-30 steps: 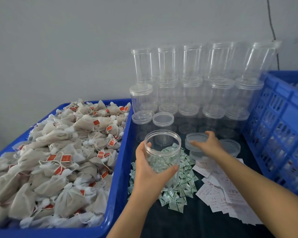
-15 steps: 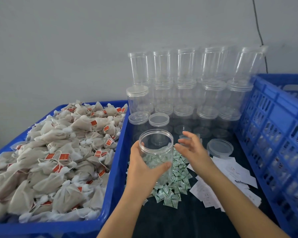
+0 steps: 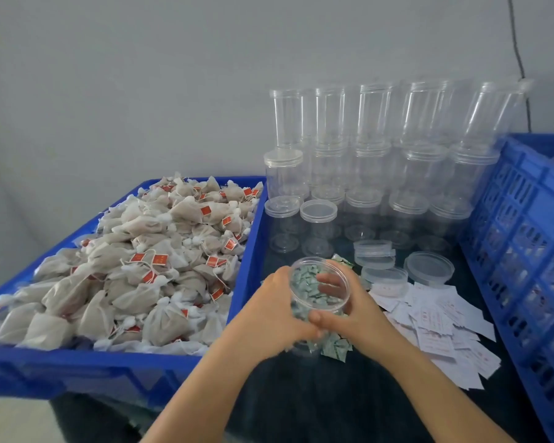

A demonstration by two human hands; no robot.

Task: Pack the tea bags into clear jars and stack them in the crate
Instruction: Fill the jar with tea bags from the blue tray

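An open clear jar (image 3: 320, 284) stands low over a pile of small green packets (image 3: 335, 346) on the dark table. My left hand (image 3: 275, 308) grips its left side and my right hand (image 3: 355, 302) wraps round its right side, fingers visible through the plastic. A heap of beige tea bags with red tags (image 3: 135, 266) fills the blue bin (image 3: 109, 369) on the left. The blue slotted crate (image 3: 525, 251) stands at the right.
Stacked empty clear jars (image 3: 381, 155) line the wall behind. Loose clear lids (image 3: 429, 268) lie just beyond the held jar. White paper slips (image 3: 442, 330) are scattered to the right of my hands, next to the crate.
My right hand came back from the lids and closed round the jar's right side. The jar has dropped lower onto the green packets.
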